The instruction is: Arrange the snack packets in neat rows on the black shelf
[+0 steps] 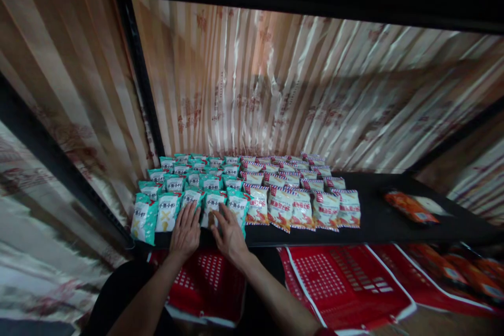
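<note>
Hung behind and at the left side, a tall pinkish-tan striped curtain with red print. In front of it, a black shelf with dark metal posts. Below the shelf's front edge, red sheets with white print and white borders. On the left part of the shelf, upright in close rows, teal-and-white snack bags labelled 小鱼小虾; just beside them, rows of white-and-orange snack bags with striped top edges. At the front teal row, left hand unclenched, fingers extended against the third bag from the left; right hand loosely spread, fingertips at the fourth. Farther right, lying flat, an orange packet beside a pale packet.
</note>
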`<state>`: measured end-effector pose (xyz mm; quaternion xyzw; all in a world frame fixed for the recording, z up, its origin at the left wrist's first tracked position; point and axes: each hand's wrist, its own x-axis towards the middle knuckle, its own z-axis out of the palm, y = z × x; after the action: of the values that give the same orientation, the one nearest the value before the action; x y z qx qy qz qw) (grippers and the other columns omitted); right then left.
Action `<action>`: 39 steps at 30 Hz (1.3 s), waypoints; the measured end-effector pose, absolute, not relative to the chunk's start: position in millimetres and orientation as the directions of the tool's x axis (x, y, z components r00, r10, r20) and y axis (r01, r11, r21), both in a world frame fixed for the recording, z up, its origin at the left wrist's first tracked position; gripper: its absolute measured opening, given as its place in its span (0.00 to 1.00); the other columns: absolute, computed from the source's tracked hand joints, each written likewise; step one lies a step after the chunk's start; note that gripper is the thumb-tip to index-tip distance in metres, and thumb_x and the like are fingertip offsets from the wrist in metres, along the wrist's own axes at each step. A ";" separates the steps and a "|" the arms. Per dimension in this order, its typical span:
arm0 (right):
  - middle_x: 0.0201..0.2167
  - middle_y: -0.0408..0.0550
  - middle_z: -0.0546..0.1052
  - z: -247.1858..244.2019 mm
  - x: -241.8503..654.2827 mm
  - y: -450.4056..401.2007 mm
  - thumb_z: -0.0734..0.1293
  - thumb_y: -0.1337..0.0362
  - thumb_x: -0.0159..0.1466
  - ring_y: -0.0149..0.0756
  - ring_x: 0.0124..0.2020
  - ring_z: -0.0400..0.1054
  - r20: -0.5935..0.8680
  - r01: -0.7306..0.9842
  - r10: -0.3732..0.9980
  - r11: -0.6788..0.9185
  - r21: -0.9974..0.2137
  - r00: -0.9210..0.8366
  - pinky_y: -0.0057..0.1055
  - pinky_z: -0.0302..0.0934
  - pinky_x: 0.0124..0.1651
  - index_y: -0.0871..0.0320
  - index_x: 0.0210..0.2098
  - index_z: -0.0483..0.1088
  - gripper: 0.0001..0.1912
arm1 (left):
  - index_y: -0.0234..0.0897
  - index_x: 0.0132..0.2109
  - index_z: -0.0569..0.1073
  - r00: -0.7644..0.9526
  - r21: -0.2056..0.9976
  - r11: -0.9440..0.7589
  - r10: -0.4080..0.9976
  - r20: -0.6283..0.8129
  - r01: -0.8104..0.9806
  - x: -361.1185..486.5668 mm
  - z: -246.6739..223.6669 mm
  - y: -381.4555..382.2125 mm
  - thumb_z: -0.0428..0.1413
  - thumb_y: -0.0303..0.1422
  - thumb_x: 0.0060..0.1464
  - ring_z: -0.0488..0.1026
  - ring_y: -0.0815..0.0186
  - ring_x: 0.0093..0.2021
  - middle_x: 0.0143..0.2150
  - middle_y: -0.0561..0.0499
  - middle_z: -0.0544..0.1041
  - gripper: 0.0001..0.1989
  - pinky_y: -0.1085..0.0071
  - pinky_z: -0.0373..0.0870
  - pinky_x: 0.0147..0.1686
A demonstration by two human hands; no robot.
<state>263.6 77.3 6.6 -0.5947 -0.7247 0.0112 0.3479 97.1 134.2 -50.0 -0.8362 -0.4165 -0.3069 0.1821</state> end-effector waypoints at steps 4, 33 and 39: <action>0.59 0.64 0.61 -12.3 259.5 61.2 0.62 0.68 0.60 0.50 0.59 0.58 0.463 0.853 0.886 0.236 -0.466 0.008 0.46 0.60 0.57 0.62 0.54 0.66 0.21 | 0.29 0.59 0.63 0.443 -0.034 -0.591 0.565 0.696 0.806 97.9 -48.4 133.2 0.46 0.26 0.56 0.47 0.56 0.67 0.64 0.39 0.60 0.23 0.57 0.52 0.62; 0.51 0.59 0.72 58.3 284.5 157.7 0.59 0.62 0.65 0.44 0.54 0.62 0.363 0.920 0.919 0.267 -0.285 -0.154 0.40 0.55 0.58 0.66 0.54 0.65 0.20 | 0.32 0.58 0.65 0.530 0.012 -0.688 0.570 0.628 0.726 133.7 -39.0 125.3 0.47 0.31 0.55 0.54 0.57 0.64 0.62 0.41 0.63 0.23 0.58 0.55 0.60; 0.50 0.58 0.72 53.0 286.2 166.0 0.57 0.61 0.66 0.44 0.53 0.63 0.423 0.882 0.881 0.360 -0.303 -0.214 0.42 0.57 0.56 0.64 0.52 0.67 0.19 | 0.33 0.59 0.63 0.526 0.085 -0.670 0.649 0.550 0.738 134.7 -40.2 123.7 0.47 0.33 0.56 0.50 0.56 0.66 0.62 0.41 0.62 0.24 0.57 0.53 0.61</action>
<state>286.2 166.0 53.0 -0.5656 -0.7793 -0.0017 0.2699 134.7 123.7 -40.2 -0.8698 -0.3987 -0.2796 0.0792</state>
